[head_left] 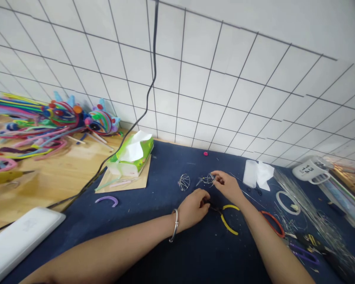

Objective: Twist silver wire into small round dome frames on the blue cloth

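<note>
My right hand (pixel 227 187) pinches a small cage-like piece of bent silver wire (pixel 208 179) just above the dark blue mat. To its left, a similar wire piece, a fan-shaped cage (pixel 184 182), rests on the mat. My left hand (pixel 194 210), a silver bangle at its wrist, has its fingers curled closed around the dark jaw end of a pair of pliers (pixel 230 225). The yellow pliers handles are spread and point to the right. My left fingers partly hide the jaws.
Thin straight wires (pixel 322 221), a white ring-shaped coil (pixel 287 203) and red-handled tool (pixel 273 224) lie at right, near a white mug (pixel 311 170). A tissue pack (pixel 133 154) is at back left. A black cable (pixel 149 94) hangs by the tiled wall; a white box (pixel 26 240) sits front left.
</note>
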Motion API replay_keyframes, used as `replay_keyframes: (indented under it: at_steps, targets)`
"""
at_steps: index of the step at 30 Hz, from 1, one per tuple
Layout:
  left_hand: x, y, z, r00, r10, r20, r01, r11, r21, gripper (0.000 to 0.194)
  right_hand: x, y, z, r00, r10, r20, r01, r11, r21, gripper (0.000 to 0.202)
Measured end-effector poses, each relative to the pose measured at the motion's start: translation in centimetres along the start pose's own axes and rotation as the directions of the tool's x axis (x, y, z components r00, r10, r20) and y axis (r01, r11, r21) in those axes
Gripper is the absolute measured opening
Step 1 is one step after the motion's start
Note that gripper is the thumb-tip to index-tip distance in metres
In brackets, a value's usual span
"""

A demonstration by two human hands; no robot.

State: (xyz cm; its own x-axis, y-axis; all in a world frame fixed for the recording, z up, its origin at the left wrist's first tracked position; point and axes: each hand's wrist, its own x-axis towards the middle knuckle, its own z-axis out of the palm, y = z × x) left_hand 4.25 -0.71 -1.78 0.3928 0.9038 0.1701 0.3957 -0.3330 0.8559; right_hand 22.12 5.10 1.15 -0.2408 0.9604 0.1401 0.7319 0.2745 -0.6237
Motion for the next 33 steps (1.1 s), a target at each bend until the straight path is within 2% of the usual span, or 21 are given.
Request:
replay_keyframes:
  at_steps: [4,9,13,19,26,33]
  targets:
    - [0.3,-0.2,0.2,0.995,-0.023,-0.093,0.011,0.992,-0.127,0.029,-0.2,-0.3,-1.5,0.995,0.041,0.087,-0.036,0.998,-0.049,0.030]
    - [0.3,-0.3,0.4,0.987,-0.021,-0.158,-0.012,0.979,-0.203,0.042,-0.2,-0.2,-2.3,0.998,0.041,0.047,-0.035,0.994,-0.103,0.018]
    - [0.3,-0.5,0.5,0.988,-0.050,-0.145,0.013,0.970,-0.243,0.044,-0.1,0.3,-2.2,0.996,0.083,0.028,-0.080,0.993,-0.088,0.019]
    - [0.5,-0.6,0.4,0.986,-0.103,-0.133,0.055,0.946,-0.320,0.042,-0.1,0.1,-1.7,0.998,0.067,0.002,-0.067,0.998,-0.021,0.020]
    - [0.7,-1.1,0.4,0.981,-0.147,-0.123,0.079,0.893,-0.443,0.039,-0.5,-0.9,-1.8,0.995,0.071,0.067,-0.078,0.991,0.108,0.021]
    - [0.9,-0.6,0.1,0.978,-0.184,-0.099,0.105,0.842,-0.528,0.024,-0.8,-1.7,-1.2,0.992,0.091,0.092,-0.102,0.987,0.124,0.020]
